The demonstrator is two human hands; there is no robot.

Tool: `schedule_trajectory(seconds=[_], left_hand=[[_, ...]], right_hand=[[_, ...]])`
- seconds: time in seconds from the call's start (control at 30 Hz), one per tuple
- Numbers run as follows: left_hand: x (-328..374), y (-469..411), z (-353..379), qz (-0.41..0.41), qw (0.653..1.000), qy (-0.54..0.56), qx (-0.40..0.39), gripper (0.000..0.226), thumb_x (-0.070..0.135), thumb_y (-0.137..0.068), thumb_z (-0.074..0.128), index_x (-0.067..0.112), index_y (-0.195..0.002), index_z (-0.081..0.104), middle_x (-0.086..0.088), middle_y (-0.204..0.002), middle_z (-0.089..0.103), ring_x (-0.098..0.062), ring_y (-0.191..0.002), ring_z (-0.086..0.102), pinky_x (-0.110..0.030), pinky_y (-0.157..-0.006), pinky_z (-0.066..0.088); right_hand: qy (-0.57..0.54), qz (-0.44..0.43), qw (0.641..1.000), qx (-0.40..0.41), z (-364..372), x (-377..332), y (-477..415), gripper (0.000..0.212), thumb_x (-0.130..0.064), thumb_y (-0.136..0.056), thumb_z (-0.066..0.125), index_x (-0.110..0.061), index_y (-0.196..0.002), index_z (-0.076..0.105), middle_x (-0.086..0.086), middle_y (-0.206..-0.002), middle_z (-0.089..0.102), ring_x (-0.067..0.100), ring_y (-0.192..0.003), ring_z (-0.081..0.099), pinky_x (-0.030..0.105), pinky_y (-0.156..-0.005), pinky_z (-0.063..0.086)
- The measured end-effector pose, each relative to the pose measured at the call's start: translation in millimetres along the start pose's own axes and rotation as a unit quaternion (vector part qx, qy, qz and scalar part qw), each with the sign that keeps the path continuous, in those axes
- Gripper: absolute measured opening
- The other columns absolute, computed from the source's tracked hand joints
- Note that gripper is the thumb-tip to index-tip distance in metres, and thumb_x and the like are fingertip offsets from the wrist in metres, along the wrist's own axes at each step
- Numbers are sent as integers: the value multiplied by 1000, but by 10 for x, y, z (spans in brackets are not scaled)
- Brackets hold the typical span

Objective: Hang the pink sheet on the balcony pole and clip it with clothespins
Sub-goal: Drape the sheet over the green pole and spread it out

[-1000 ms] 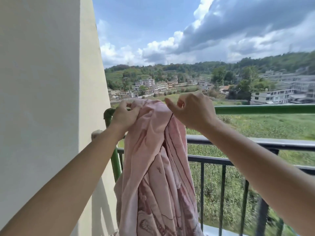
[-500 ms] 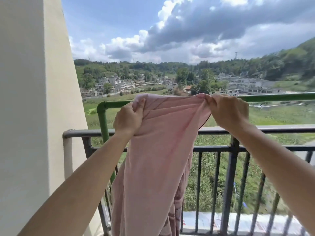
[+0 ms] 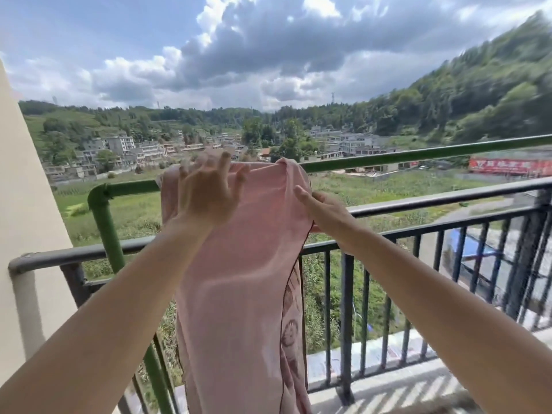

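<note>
The pink sheet (image 3: 239,294) is draped over the green balcony pole (image 3: 418,153) near the pole's left bend and hangs down in a long bunched fold. My left hand (image 3: 206,189) lies on the sheet at the top of the pole, fingers spread and blurred, gripping nothing. My right hand (image 3: 322,209) is lower, just under the pole, and pinches the sheet's right edge with thumb up and fingers curled behind the cloth. No clothespins are in view.
A grey metal railing (image 3: 448,198) with vertical bars runs just below and behind the green pole. A cream wall (image 3: 24,204) closes off the left side. The pole continues bare to the right of the sheet. Fields and buildings lie far below.
My left hand has let go of its grip and spread flat on top of the sheet. My right hand has dropped from the pole top to the sheet's right edge. The view has swung right.
</note>
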State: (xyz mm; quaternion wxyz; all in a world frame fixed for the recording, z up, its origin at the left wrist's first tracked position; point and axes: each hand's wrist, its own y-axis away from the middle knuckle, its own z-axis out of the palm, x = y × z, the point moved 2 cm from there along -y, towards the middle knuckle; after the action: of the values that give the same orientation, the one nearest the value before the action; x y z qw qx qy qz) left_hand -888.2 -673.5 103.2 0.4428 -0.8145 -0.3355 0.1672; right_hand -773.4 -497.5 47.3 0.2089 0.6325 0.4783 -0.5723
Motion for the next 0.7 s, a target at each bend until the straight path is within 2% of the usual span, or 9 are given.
schedule_trajectory(seconds=[0.1,0.17,0.27,0.4,0.5,0.57,0.6,0.63,0.7], left_hand=[[-28,74,158,10,1000,-3,19,38,43,-99,42,22,-123,64,-9,-118,68,-31,-112,59,-55,-114,24],[-70,109,221,11,997,14,69,30,35,-98,50,21,-114,70,-5,-114,71,-28,-106,63,-52,-111,30],[45,102,154,3,995,39,96,23,28,-96,54,16,-99,74,-6,-92,75,-28,-86,67,-47,-103,37],[236,-5,19,-40,995,80,51,34,37,-91,47,16,-71,65,3,-58,57,-19,-59,54,-42,-93,42],[307,-162,-62,-120,977,176,-6,52,47,-93,45,7,-66,65,7,-44,42,-12,-46,41,-45,-98,42],[401,-226,-104,-158,967,196,-31,58,55,-93,46,5,-80,73,-1,-51,54,-13,-50,49,-51,-105,37],[461,-253,-108,-171,964,198,-52,63,61,-91,46,5,-85,75,-6,-61,64,-14,-54,54,-50,-105,38],[531,-263,-116,-182,958,204,-89,69,67,-88,46,5,-89,76,-9,-75,70,-15,-58,58,-46,-102,43],[656,-257,-81,-193,939,213,-188,73,74,-78,55,5,-90,76,-7,-89,72,-20,-71,66,-44,-95,51]], right_hand=[[-66,-27,997,20,13,13,52,18,-34,-102,49,-22,-99,61,3,-96,68,18,-82,67,31,-70,61],[-58,-36,997,35,-46,-5,83,14,-31,-102,49,-26,-98,60,7,-97,69,22,-82,64,41,-75,60],[-29,-63,995,67,-189,-33,99,14,-30,-103,48,-24,-100,61,19,-100,66,29,-80,57,54,-78,54],[-36,-125,984,125,-348,-88,94,19,-26,-102,50,-26,-118,61,12,-92,69,25,-66,49,38,-55,44],[-6,-122,991,49,-289,-66,136,35,-23,-101,53,-28,-135,54,11,-97,72,12,-53,48,22,-41,38],[17,-105,994,-31,-179,-52,209,50,-21,-99,56,-29,-147,42,-3,-107,69,8,-69,62,19,-54,53],[34,-108,992,-62,-129,-38,234,57,-21,-98,58,-31,-149,37,-7,-113,67,10,-84,67,24,-68,60],[55,-116,988,-84,-86,-23,253,62,-22,-97,59,-34,-151,32,-8,-120,65,13,-96,68,32,-79,61],[109,-137,979,-109,-60,-9,282,67,-26,-95,61,-38,-153,28,-5,-130,62,14,-103,67,40,-87,59]])
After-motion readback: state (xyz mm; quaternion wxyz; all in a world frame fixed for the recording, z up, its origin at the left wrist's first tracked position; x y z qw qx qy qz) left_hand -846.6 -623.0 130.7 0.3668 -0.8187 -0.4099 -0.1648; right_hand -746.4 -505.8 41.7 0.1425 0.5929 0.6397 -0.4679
